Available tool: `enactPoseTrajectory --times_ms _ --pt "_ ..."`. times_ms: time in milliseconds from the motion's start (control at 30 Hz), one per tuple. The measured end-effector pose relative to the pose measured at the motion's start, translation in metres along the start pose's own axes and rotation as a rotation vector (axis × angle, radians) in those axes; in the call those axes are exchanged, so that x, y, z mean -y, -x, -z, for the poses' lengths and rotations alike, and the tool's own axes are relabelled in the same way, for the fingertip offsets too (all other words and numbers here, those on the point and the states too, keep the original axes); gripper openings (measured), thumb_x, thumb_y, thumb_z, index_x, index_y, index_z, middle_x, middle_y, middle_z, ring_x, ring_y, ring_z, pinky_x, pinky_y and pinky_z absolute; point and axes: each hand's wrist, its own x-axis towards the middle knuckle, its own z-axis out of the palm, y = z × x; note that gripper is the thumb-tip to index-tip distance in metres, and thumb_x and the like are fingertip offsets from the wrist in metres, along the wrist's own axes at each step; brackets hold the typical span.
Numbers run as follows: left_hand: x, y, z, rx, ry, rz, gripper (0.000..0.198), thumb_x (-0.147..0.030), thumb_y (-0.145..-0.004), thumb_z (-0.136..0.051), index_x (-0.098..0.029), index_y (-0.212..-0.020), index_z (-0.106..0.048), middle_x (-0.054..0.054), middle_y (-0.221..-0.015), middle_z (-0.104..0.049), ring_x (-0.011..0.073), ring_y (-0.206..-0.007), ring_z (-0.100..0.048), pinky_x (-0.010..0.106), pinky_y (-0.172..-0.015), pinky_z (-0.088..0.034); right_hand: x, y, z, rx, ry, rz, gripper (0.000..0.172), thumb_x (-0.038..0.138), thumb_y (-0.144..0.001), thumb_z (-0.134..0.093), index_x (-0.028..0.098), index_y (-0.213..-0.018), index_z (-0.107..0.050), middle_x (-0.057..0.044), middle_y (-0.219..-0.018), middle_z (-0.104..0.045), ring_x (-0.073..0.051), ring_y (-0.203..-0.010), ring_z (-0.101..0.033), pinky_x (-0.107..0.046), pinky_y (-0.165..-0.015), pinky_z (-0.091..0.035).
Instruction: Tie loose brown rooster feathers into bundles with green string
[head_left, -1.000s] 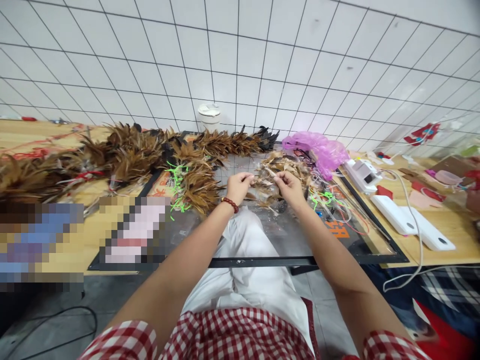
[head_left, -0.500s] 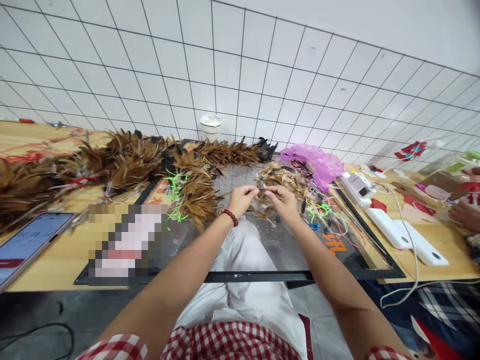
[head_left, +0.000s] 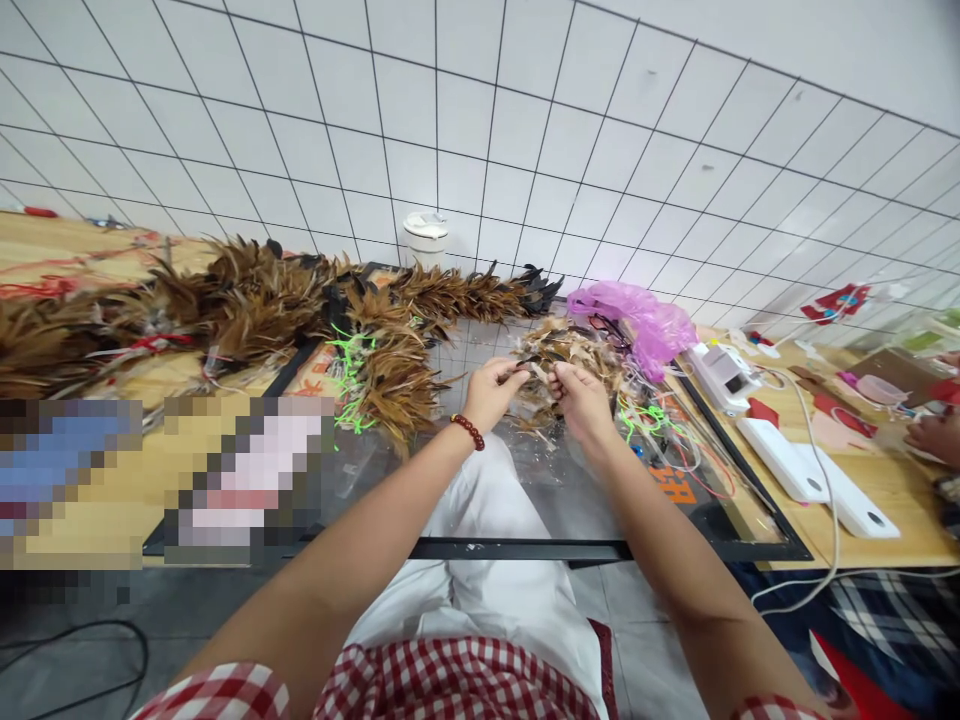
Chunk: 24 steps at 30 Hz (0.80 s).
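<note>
My left hand (head_left: 493, 392), with a dark red bead bracelet on the wrist, pinches a small brown feather between thumb and fingers. My right hand (head_left: 581, 398) is closed just beside it, pinching the same small feather piece (head_left: 536, 372). Both hands hover over a loose pile of brown feathers (head_left: 568, 347) on a glass sheet with a black frame (head_left: 525, 548). To the left lie long bundles of brown feathers (head_left: 247, 305), some tied with green cord (head_left: 349, 365).
A pink plastic bag (head_left: 637, 315) lies right of the pile. White devices with a cable (head_left: 814, 470) sit on the wooden table at the right, near another person's hand (head_left: 930, 435). A white cup (head_left: 425, 238) stands by the tiled wall.
My two hands have drawn closer together, their pinched fingertips nearly meeting over the feather pile. The view has shifted slightly.
</note>
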Motion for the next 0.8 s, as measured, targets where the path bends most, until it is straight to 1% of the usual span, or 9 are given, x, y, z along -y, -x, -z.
enactPoseTrajectory --times_ms 100,200,267,367,433,467,600,700,800 --pt "-0.002 0.004 -0.002 0.059 0.102 0.034 0.010 -0.025 -0.070 -0.071 -0.017 -0.076 -0.075 0.005 -0.086 -0.068 0.0114 -0.068 -0.059 0.024 -0.061 -0.047 -0.004 0.011 -0.013 0.119 0.048 0.007 0.031 0.049 -0.068 -0.072 0.020 -0.074 -0.066 0.001 -0.066 -0.063 -0.009 -0.056 -0.049 -0.024 -0.054 -0.039" --pt "-0.003 0.004 -0.002 0.052 0.233 0.153 0.016 -0.030 -0.067 -0.075 -0.015 -0.069 -0.071 0.002 -0.070 -0.064 0.0084 -0.056 -0.052 0.023 -0.054 -0.042 -0.006 0.016 -0.017 0.199 0.115 0.031 0.030 0.049 -0.070 -0.071 0.020 -0.070 -0.065 0.001 -0.064 -0.062 -0.010 -0.057 -0.051 -0.024 -0.056 -0.041" --pt "-0.004 0.003 0.000 0.072 0.344 0.258 0.022 -0.034 -0.064 -0.077 -0.014 -0.069 -0.070 0.001 -0.063 -0.062 0.0073 -0.054 -0.050 0.021 -0.052 -0.040 -0.004 0.016 -0.015 0.211 0.140 0.038 0.028 0.047 -0.071 -0.070 0.020 -0.070 -0.065 0.001 -0.065 -0.062 -0.011 -0.058 -0.052 -0.025 -0.057 -0.042" --pt "-0.006 0.002 0.001 0.097 0.439 0.362 0.028 -0.037 -0.061 -0.079 -0.013 -0.071 -0.069 0.003 -0.068 -0.065 0.0065 -0.055 -0.051 0.019 -0.049 -0.038 0.001 0.015 -0.012 0.153 0.173 0.072 0.025 0.044 -0.072 -0.069 0.019 -0.071 -0.065 0.002 -0.064 -0.061 -0.011 -0.059 -0.051 -0.025 -0.059 -0.042" --pt "-0.006 0.002 0.001 0.095 0.430 0.376 0.030 -0.037 -0.059 -0.080 -0.012 -0.070 -0.069 0.003 -0.066 -0.064 0.0061 -0.054 -0.051 0.018 -0.048 -0.038 0.004 0.016 -0.011 0.114 0.200 0.101 0.026 0.044 -0.074 -0.067 0.019 -0.070 -0.064 0.001 -0.064 -0.061 -0.011 -0.060 -0.051 -0.025 -0.061 -0.042" --pt "-0.007 0.003 0.001 0.092 0.420 0.373 0.030 -0.037 -0.058 -0.081 -0.012 -0.070 -0.069 0.002 -0.064 -0.063 0.0060 -0.053 -0.050 0.018 -0.048 -0.038 0.005 0.016 -0.011 0.116 0.211 0.109 0.026 0.044 -0.075 -0.067 0.019 -0.070 -0.064 0.001 -0.065 -0.061 -0.011 -0.061 -0.051 -0.025 -0.062 -0.042" --pt "-0.008 0.005 0.000 0.102 0.391 0.366 0.027 -0.034 -0.056 -0.082 -0.012 -0.064 -0.068 0.000 -0.055 -0.058 0.0064 -0.050 -0.048 0.019 -0.049 -0.037 0.001 0.018 -0.013 0.226 0.183 0.104 0.025 0.045 -0.075 -0.069 0.020 -0.076 -0.066 0.001 -0.068 -0.062 -0.012 -0.065 -0.055 -0.026 -0.066 -0.043" --pt "-0.008 0.005 0.001 0.139 0.377 0.388 0.024 -0.029 -0.057 -0.082 -0.012 -0.061 -0.067 0.000 -0.052 -0.056 0.0070 -0.049 -0.048 0.020 -0.049 -0.037 -0.002 0.017 -0.012 0.244 0.168 0.116 0.024 0.043 -0.072 -0.072 0.020 -0.071 -0.064 0.002 -0.064 -0.059 -0.011 -0.060 -0.051 -0.025 -0.062 -0.040" --pt "-0.005 0.000 0.005 0.084 0.416 0.411 0.020 -0.024 -0.059 -0.081 -0.011 -0.062 -0.066 0.000 -0.053 -0.056 0.0069 -0.049 -0.048 0.021 -0.050 -0.037 -0.001 0.017 -0.011 0.234 0.198 0.098 0.023 0.040 -0.070 -0.072 0.020 -0.066 -0.062 0.004 -0.058 -0.054 -0.010 -0.054 -0.044 -0.025 -0.055 -0.035"
